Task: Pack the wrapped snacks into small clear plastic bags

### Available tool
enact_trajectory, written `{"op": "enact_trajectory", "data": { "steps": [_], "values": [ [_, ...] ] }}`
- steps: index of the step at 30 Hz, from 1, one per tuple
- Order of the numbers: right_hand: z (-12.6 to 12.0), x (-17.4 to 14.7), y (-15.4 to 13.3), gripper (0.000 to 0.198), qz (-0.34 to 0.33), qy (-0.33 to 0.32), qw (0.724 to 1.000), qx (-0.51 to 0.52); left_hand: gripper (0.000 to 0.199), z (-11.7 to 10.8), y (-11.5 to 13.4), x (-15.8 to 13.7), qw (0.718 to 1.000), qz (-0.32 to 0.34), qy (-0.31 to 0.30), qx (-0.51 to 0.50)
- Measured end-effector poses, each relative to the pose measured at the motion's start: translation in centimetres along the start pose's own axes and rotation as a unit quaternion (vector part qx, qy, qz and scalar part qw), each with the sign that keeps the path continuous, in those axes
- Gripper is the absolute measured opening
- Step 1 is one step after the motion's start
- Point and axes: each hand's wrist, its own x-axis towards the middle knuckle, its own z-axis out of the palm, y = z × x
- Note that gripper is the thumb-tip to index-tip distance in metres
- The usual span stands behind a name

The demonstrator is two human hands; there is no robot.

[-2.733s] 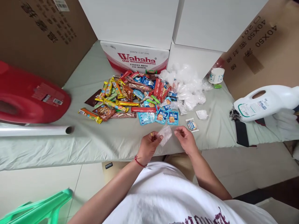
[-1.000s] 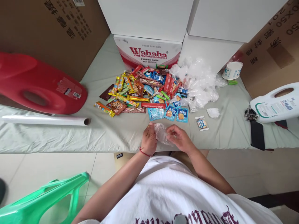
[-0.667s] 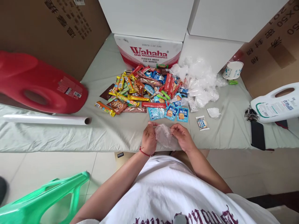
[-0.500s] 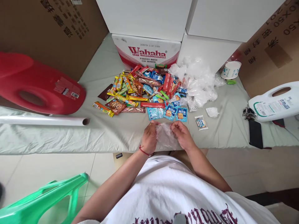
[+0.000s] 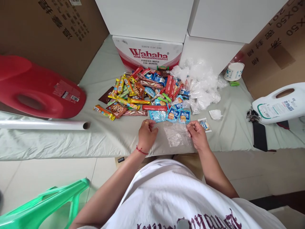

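Observation:
A clear plastic bag (image 5: 175,135) hangs from my right hand (image 5: 198,136), whose thumb and fingers pinch its right edge. My left hand (image 5: 146,136) is off the bag, its thumb apart from its bent fingers, and I see nothing in it. Its fingertips are close to a light blue snack packet (image 5: 157,116); whether they touch is unclear. Two blue cracker packets (image 5: 173,114) lie just beyond the bag. A small white-edged biscuit packet (image 5: 204,125) is beside my right fingers. Behind these spreads a pile of wrapped snacks (image 5: 140,90).
Crumpled clear bags (image 5: 202,82) are heaped behind right, near a paper cup (image 5: 234,71). A Wahaha carton (image 5: 149,54) backs the pile. Left are a red jug (image 5: 45,89) and a white roll (image 5: 43,124); right, a white bottle (image 5: 281,103) and a phone (image 5: 260,136).
My left hand has let go of the bag and moved left. My right hand has shifted slightly right with the bag, which now shows spread out.

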Motion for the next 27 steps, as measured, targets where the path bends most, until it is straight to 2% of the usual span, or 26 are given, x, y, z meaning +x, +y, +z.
{"op": "enact_trajectory", "data": {
  "steps": [1, 2, 4, 6, 8, 11, 13, 15, 18, 20, 23, 25, 27],
  "values": [
    [0.0, 0.0, 0.2, 0.034, -0.014, 0.007, 1.0, -0.023, 0.018, 0.4, 0.3, -0.8, 1.0, 0.005, 0.005, -0.018],
    [0.0, -0.1, 0.4, 0.032, -0.033, 0.018, 0.998, -0.053, 0.014, 0.7, 0.6, -1.5, 0.999, 0.007, -0.02, -0.043],
    [0.0, -0.3, 0.5, 0.026, -0.085, 0.054, 0.987, -0.128, 0.018, 1.7, 1.3, -3.0, 0.989, -0.006, -0.11, -0.1],
    [0.2, -1.0, 0.3, 0.022, -0.143, 0.091, 0.966, -0.197, 0.03, 2.9, 2.0, -4.1, 0.965, -0.053, -0.205, -0.155],
    [0.6, -2.0, -0.2, 0.018, -0.201, 0.105, 0.943, -0.245, 0.045, 4.1, 2.6, -4.8, 0.929, -0.123, -0.273, -0.216],
    [1.5, -3.8, -0.7, 0.014, -0.277, 0.071, 0.916, -0.282, 0.058, 5.5, 3.2, -5.3, 0.878, -0.182, -0.319, -0.307],
    [1.8, -4.6, -0.7, 0.014, -0.297, 0.033, 0.911, -0.283, 0.056, 5.9, 3.4, -5.5, 0.865, -0.184, -0.315, -0.344],
    [1.7, -5.1, -0.5, 0.016, -0.28, -0.016, 0.926, -0.253, 0.051, 6.0, 3.3, -5.5, 0.868, -0.185, -0.296, -0.353],
    [0.9, -5.1, -0.1, 0.018, -0.192, -0.075, 0.966, -0.155, 0.045, 5.9, 2.8, -5.5, 0.887, -0.194, -0.259, -0.329],
    [0.4, -5.0, 0.1, 0.019, -0.113, -0.082, 0.988, -0.066, 0.043, 5.8, 2.5, -5.5, 0.9, -0.193, -0.247, -0.303],
    [-0.1, -4.7, 0.5, 0.014, -0.034, -0.071, 0.996, 0.037, 0.046, 6.0, 2.5, -5.6, 0.897, -0.197, -0.256, -0.301],
    [-0.2, -4.6, 0.7, 0.007, -0.044, -0.082, 0.995, 0.026, 0.051, 6.3, 2.7, -5.6, 0.889, -0.215, -0.255, -0.312],
    [0.0, -4.6, 0.9, 0.005, -0.103, -0.125, 0.985, -0.053, 0.055, 6.7, 2.8, -5.5, 0.887, -0.227, -0.258, -0.31]
  ]
}}
